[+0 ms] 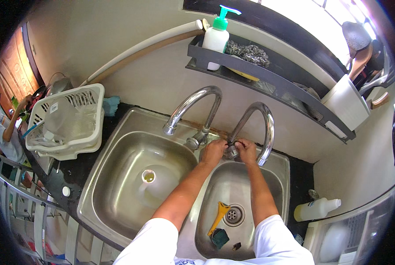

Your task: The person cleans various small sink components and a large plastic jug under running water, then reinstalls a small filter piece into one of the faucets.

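Note:
My left hand and my right hand meet from either side at the base of the right chrome gooseneck faucet, just above its round knob. The fingertips of both pinch a thin dark piece around the stem; what it is cannot be made out. Below my forearms, the smaller right basin of the stainless steel sink holds a yellow-handled tool, a dark green scouring pad and a small dark scrap. The tool's head lies beside the drain strainer.
A second gooseneck faucet overhangs the left basin. Dishes fill a white plastic basket on the black counter. The wall shelf carries a pump bottle. A plastic bottle lies right; another person is far left.

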Demonstrator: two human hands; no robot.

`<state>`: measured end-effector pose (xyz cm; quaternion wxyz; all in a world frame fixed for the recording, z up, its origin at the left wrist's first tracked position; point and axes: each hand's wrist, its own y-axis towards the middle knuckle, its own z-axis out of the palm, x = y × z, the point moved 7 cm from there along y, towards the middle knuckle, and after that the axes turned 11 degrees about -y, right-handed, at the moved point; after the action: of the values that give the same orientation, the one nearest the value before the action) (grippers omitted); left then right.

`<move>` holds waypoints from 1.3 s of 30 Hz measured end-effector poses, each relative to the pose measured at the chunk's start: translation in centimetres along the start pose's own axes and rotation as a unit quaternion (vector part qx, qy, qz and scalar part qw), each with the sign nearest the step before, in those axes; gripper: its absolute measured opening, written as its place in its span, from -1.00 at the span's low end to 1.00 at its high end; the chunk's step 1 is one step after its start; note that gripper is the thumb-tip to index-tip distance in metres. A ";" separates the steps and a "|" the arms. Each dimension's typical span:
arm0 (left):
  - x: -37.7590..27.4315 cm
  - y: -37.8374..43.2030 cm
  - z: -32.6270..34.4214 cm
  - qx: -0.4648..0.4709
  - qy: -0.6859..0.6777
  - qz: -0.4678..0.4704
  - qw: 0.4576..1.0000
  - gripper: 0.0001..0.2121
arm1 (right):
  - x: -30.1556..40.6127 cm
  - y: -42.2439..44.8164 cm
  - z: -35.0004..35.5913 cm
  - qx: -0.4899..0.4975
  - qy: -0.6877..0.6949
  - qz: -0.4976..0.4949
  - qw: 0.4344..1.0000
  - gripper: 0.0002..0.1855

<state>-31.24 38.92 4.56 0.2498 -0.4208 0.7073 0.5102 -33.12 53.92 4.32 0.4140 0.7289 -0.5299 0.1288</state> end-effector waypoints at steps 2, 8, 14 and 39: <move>1.2 -0.7 -0.3 -0.012 0.001 -0.033 0.999 -0.88 | 1.3 0.3 0.0 0.000 -0.065 -0.066 0.996 -0.89; -0.1 -0.3 -0.3 -0.021 0.044 0.056 0.997 -0.90 | 0.3 -0.3 0.7 -0.022 -0.011 -0.042 0.999 -0.89; 1.0 -0.7 0.5 -0.019 0.039 0.019 0.999 -0.89 | 0.6 0.1 -0.1 -0.040 -0.091 -0.099 0.990 -0.92; 0.1 -0.8 0.3 -0.054 0.086 0.008 0.995 -0.86 | -3.3 -0.9 3.3 0.111 0.133 0.156 0.972 -0.82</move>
<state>-30.67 39.10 4.01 0.1614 -0.4701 0.7010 0.5114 -34.49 53.82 -0.24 0.3718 0.6549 -0.5599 0.3457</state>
